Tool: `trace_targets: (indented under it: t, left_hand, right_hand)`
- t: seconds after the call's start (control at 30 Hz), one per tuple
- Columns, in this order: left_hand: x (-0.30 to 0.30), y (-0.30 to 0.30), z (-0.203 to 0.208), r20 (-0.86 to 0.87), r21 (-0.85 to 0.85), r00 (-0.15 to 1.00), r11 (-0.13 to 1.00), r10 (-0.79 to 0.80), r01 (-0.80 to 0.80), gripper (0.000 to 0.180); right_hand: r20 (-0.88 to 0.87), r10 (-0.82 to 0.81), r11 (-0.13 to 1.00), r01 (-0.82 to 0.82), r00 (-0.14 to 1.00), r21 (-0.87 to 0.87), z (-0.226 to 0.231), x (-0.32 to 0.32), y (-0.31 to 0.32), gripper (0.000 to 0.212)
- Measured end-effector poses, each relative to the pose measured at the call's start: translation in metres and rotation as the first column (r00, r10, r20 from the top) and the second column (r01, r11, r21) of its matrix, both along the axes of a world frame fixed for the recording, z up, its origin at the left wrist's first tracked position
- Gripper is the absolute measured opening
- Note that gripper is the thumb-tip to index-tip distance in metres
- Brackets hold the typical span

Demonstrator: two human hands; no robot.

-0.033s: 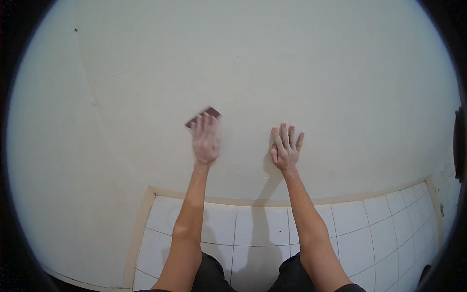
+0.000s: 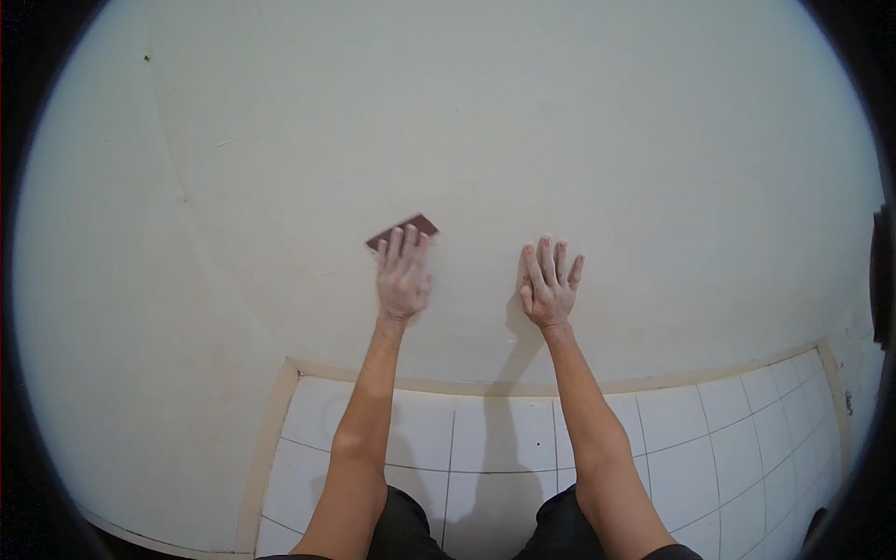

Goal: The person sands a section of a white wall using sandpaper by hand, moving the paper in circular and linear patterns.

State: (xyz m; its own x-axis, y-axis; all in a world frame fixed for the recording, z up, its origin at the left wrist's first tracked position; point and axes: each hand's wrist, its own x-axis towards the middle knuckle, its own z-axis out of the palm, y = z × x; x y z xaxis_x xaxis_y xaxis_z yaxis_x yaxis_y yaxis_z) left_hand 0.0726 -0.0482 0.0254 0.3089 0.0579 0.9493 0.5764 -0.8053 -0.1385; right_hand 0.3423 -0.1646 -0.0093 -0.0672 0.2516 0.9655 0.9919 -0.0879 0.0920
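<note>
My left hand (image 2: 403, 280) presses a dark reddish-brown piece of sandpaper (image 2: 425, 225) flat against the pale wall (image 2: 467, 140). Its fingers lie over the sheet, whose upper edge and corners stick out beyond the fingertips; the part under the palm is hidden. The hand is slightly smeared by motion. To the right, my right hand (image 2: 551, 287) rests on the same wall with its fingers spread and nothing in it. Pale dust coats both hands.
White floor tiles (image 2: 504, 434) meet the wall along a beige skirting strip (image 2: 448, 385), which turns a corner at lower left. A small dark hole (image 2: 147, 58) and a faint crack mark the wall's left side. A dark object (image 2: 880, 278) stands at the far right edge.
My left hand has slid a little to the right and down the wall along with the sandpaper. My right hand stays where it was.
</note>
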Motion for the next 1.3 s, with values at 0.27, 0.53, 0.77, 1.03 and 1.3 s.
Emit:
trace_targets:
  t: [0.27,0.53,0.77,1.03,1.3]
  left_hand:
    - [0.025,-0.039,0.102,-0.071,-0.207,0.995,0.975,0.069,-0.082,0.068]
    - [-0.012,-0.006,0.02,0.025,-0.014,0.997,0.997,0.078,-0.077,0.064]
    - [0.012,-0.05,0.144,0.122,-0.308,0.988,0.95,0.09,-0.048,0.062]
    - [-0.031,0.009,0.018,0.355,-0.208,0.919,0.973,0.168,-0.098,0.064]
    - [0.03,-0.045,0.093,-0.105,-0.21,0.993,0.977,-0.062,0.039,0.072]
  right_hand:
    - [-0.006,-0.019,1.0,0.019,1.0,-0.005,-0.004,0.008,-0.002,0.061]
    - [0.012,-0.026,1.0,0.026,1.0,-0.016,0.003,0.009,-0.002,0.06]
    - [0.014,-0.023,1.0,0.023,1.0,0.004,-0.005,0.006,-0.002,0.058]
    - [0.0,0.004,1.0,-0.004,1.0,-0.006,-0.001,0.012,-0.002,0.058]
    - [-0.017,-0.015,1.0,0.015,1.0,-0.02,-0.004,0.021,-0.004,0.06]
